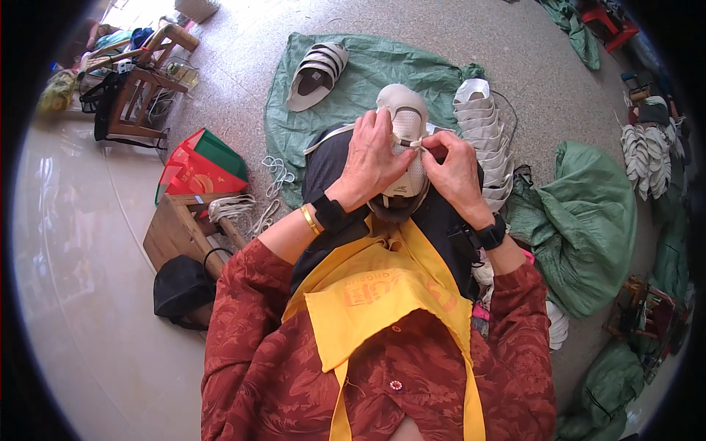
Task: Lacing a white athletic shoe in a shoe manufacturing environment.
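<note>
A white shoe upper (401,184) lies over my lap with its toe pointing away from me. My left hand (368,158) is closed on its left side, the thumb reaching across the lacing area. My right hand (452,175) pinches a white shoelace (416,142) at the upper's right edge, thumb against fingertips. A loose white lace end trails left of my left hand across my dark trouser leg. Farther off, another stack of white shoe uppers (318,76) lies on the green woven sheet (404,60). A row of nested white uppers (485,143) stands at my right.
On the left, a wooden stool (176,234) carries white laces (232,207), beside a red and green bag (202,165) and a black bag (182,287). A wooden chair (140,99) stands farther back. Green woven sacks (581,228) and more white uppers (647,158) are on the right.
</note>
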`<state>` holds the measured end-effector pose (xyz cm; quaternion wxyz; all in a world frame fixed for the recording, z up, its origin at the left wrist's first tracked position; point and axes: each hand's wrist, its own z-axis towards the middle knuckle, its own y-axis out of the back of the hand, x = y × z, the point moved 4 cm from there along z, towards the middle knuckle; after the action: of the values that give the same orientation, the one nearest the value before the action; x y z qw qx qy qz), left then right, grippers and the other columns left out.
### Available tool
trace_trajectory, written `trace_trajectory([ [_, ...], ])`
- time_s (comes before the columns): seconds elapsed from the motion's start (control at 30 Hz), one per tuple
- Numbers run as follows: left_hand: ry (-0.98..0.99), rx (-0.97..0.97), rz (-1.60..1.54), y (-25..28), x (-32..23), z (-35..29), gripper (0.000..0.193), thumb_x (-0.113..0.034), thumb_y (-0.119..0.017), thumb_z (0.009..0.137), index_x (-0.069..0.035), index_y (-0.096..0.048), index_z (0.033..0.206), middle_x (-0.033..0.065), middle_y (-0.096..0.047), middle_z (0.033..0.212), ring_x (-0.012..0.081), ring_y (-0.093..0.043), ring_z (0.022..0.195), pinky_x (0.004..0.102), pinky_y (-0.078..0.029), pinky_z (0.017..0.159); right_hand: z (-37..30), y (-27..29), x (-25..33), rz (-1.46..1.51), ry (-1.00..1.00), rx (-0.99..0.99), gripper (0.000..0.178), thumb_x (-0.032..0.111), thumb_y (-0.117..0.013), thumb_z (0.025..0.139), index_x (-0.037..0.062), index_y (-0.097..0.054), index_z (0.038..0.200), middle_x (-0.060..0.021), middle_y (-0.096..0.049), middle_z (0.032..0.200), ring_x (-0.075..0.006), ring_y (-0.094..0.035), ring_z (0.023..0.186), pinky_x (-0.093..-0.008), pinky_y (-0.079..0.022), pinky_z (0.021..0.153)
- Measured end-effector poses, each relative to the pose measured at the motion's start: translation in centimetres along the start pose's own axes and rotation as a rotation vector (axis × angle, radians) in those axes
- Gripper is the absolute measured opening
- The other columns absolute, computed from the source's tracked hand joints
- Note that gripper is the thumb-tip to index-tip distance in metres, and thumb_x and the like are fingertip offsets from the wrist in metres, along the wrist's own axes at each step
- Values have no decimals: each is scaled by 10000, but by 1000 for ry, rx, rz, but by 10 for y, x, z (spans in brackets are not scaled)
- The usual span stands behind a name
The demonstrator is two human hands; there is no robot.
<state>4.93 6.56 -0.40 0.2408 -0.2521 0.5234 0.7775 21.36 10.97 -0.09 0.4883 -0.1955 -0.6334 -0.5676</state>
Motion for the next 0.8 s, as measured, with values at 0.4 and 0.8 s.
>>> trace_trajectory([
  [0.4,38,35,-88,1,7,3,500,-274,-861,703,-24,-469,886,122,-492,836,302,-507,799,411,-426,691,4,0,-10,50,44,1,103,34,-741,819,-2,-718,913,-115,-753,844,-193,-756,772,-306,-577,706],
  [0.8,91,141,-146,9,11,4,447,-263,-844,757,-16,-507,916,125,-519,885,299,-540,820,401,-465,713,3,2,15,-224,453,84,138,11,-677,848,19,-694,985,-161,-707,907,-314,-708,880,-387,-571,775],
])
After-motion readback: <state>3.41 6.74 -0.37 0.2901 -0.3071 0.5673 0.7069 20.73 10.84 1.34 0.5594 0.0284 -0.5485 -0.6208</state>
